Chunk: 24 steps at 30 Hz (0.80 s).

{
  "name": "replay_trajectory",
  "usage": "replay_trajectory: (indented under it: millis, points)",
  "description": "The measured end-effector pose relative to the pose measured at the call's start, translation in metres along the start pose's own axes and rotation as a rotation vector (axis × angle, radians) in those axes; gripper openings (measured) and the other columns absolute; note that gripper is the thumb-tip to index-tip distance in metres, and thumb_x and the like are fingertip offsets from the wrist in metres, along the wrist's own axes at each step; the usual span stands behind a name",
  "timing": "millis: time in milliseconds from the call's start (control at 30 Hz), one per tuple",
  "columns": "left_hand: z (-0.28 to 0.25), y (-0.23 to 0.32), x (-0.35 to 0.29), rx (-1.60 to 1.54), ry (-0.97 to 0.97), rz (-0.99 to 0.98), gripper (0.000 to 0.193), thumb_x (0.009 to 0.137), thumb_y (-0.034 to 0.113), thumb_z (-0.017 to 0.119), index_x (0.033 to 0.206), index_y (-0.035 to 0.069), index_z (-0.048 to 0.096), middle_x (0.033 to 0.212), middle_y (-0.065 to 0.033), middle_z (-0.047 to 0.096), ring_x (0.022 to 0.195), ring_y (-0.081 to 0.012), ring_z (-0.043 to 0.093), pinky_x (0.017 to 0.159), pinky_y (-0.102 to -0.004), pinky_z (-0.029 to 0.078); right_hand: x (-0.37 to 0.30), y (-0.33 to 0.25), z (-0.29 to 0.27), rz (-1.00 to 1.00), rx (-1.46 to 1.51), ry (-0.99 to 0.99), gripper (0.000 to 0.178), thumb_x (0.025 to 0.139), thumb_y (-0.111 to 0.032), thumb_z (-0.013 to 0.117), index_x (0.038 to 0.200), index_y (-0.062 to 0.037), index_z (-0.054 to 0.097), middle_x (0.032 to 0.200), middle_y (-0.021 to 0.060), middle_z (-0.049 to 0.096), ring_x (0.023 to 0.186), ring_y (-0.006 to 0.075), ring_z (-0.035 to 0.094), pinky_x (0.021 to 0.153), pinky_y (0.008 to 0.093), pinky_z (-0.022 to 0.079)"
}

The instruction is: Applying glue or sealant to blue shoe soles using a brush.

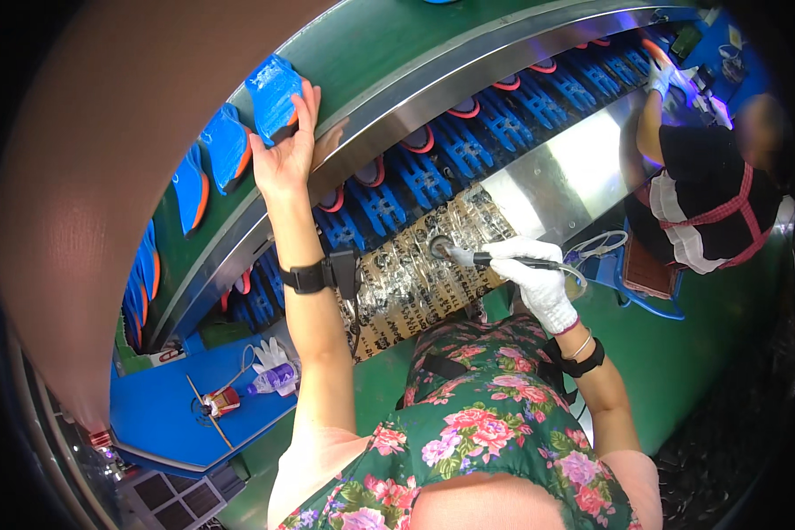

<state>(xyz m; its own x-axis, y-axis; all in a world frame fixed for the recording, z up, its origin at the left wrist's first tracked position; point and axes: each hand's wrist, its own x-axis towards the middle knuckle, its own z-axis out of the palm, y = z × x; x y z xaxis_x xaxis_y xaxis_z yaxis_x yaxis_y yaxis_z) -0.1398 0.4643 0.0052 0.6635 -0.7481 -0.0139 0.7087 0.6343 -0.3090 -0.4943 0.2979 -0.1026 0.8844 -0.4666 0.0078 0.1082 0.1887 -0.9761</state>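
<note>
My bare left hand (284, 159) reaches up to the green conveyor belt. Its thumb and fingers grip the lower end of a blue shoe sole (272, 87) with an orange edge. More soles of the same kind, like this blue one (224, 141), lie along the belt to its left. My right hand (535, 281), in a white glove, is closed around a brush (495, 260) with a dark handle and pale bristles. The bristle end points left at a small round cup (439, 246) on the ledge and seems to touch it. A thin tube or cord curves near the handle.
Blue racks (464, 150) carrying pink-rimmed shoe parts run beneath the metal rail (415, 94). Brown paper and clear tape cover the ledge (411, 283) before me. A blue table (163, 397) at left holds a purple-labelled bottle (276, 378). A co-worker (707, 185) sits at right.
</note>
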Motion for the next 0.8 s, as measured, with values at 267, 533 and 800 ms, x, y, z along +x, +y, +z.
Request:
replay_trajectory:
  millis: [267, 533, 800]
  points:
    - [-0.024, -0.025, -0.029, 0.211, -0.132, 0.134, 0.097, 0.098, 0.052, 0.055, 0.158, -0.004, 0.002, 0.163, -0.0268, 0.017, 0.149, -0.0415, 0.027, 0.120, -0.0541, 0.032, 0.002, 0.012, 0.005, 0.084, -0.022, -0.024, 0.018, 0.086, -0.002, 0.073, 0.103, 0.0018, 0.076, 0.100, 0.0099, 0.076, 0.090, 0.0148, 0.070, 0.082, 0.0284, 0.055]
    - [-0.037, -0.138, 0.046, 1.765, -0.174, 0.506, 0.058, 0.098, 0.023, 0.062, 0.146, -0.005, 0.045, 0.138, -0.0207, 0.053, 0.119, -0.0284, 0.061, 0.104, -0.0393, 0.047, -0.003, 0.018, -0.002, 0.128, 0.074, 0.029, 0.019, 0.086, -0.002, 0.073, 0.104, 0.0027, 0.076, 0.098, 0.0090, 0.076, 0.087, 0.0130, 0.069, 0.080, 0.0265, 0.055]
    - [-0.048, -0.129, 0.165, 2.735, 0.064, 0.890, 0.095, 0.083, 0.052, 0.074, 0.156, 0.009, 0.031, 0.135, -0.0416, 0.045, 0.124, -0.0544, 0.045, 0.108, -0.0547, 0.037, -0.012, 0.013, 0.002, 0.173, 0.078, 0.131, 0.019, 0.086, -0.001, 0.073, 0.104, 0.0031, 0.076, 0.098, 0.0100, 0.077, 0.087, 0.0136, 0.070, 0.081, 0.0263, 0.055]
